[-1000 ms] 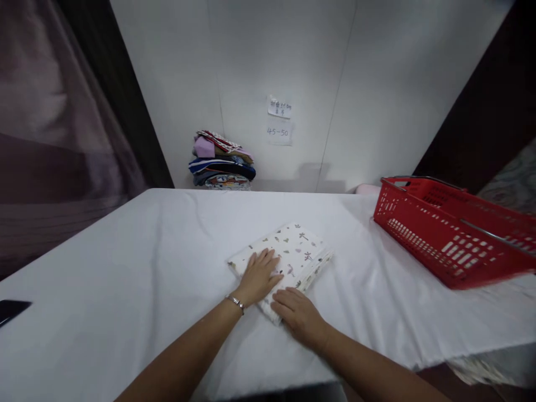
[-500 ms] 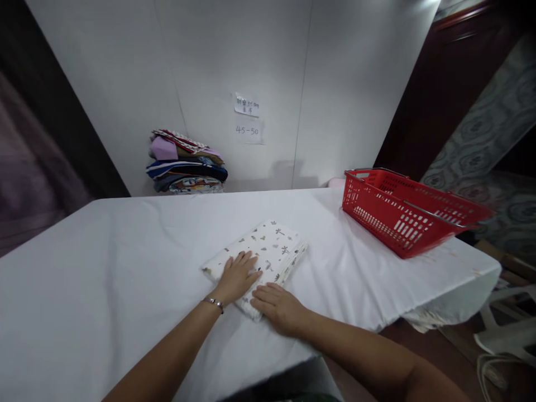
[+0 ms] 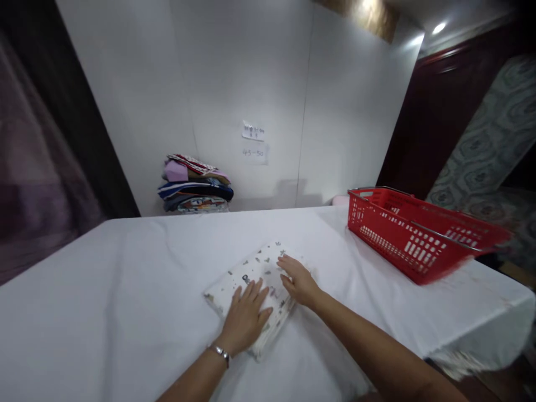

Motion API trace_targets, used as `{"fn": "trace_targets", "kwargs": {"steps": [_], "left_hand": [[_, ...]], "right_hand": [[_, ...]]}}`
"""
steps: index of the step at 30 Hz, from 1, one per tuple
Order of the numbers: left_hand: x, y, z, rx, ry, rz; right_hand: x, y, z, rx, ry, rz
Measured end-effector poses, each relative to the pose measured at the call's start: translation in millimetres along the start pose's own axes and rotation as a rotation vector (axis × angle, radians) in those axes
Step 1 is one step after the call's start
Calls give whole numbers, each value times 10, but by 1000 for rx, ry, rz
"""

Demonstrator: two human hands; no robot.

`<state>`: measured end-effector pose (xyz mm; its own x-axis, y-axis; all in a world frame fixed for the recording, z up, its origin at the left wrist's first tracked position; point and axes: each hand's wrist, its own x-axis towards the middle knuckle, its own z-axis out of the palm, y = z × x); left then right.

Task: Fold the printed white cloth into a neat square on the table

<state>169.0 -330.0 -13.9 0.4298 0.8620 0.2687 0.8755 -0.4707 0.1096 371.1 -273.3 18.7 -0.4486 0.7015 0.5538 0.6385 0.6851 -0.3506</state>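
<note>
A folded white cloth (image 3: 262,265) with small printed motifs lies at an angle on the white-covered table. Flat on its near part rests my left hand (image 3: 246,312), fingers spread. My right hand (image 3: 299,282) is over the cloth's right side, thumb apart from the fingers; whether it touches the fabric I cannot tell. Neither hand grips anything. Several layers show along the cloth's near right edge, slightly blurred.
A red plastic basket (image 3: 414,240) with metal handles stands at the table's right end. A stack of folded garments (image 3: 195,187) sits at the back left against the pale wall. Two paper notes (image 3: 254,146) hang on that wall. White fabric (image 3: 138,301) covers the table.
My right hand has moved from the cloth's near corner up along its right side. The left hand stays on the cloth. The view has tilted upward.
</note>
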Motion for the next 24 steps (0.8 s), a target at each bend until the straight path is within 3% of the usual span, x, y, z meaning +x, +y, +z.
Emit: {"fn": "trace_targets", "kwargs": {"steps": [4,8,13,17,21,24], "left_hand": [[-6,3,-8,14,-18,-15],[-18,32,-10,-11,-28,-22],[-30,61,-7,-32,-31,-40],[-38,69,-2,-42,-17,-42],[-37,75,-27,-46,-22,-53],[-42,83,-42,-54,-40,-61]], "right_hand": [[289,223,54,-167,-294,221],[223,446,130,-282,-518,404],[175,555,156,-347,-592,401],[402,432,196,-364,-548,295],[721,249,428,-301,-515,126],[858,207,657,-269,-546,99]]}}
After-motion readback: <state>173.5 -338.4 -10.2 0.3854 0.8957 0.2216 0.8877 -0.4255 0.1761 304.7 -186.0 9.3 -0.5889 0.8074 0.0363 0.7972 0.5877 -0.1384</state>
